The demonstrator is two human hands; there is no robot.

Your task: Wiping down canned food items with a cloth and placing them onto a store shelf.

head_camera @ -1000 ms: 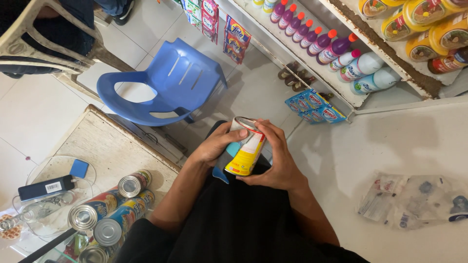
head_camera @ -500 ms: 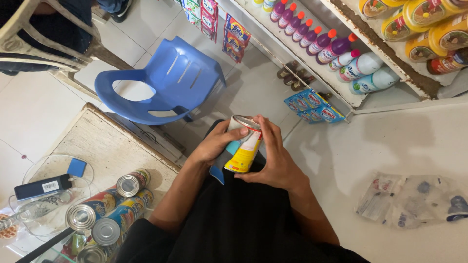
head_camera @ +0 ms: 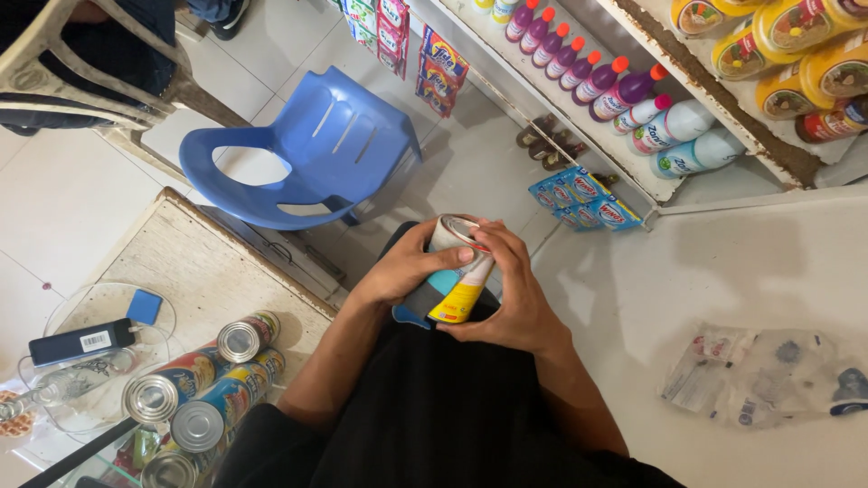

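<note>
Yellow and blue label colours are all that show of the tin can at the centre of the frame; most of its side is covered by fingers and its lower end is hidden against the person's dark clothing. Its metal top tilts toward the upper left. The left hand wraps the can from the left, thumb lying across the rim, fingers closed on it. The right hand clasps it from the right, fingers curled over the top edge, also gripping. Both forearms run down into the lower frame, elbows cut off. At lower left, several more cans lie on a glass counter, partly cut by the edge. A blue plastic chair stands on the floor above the hands.
</note>
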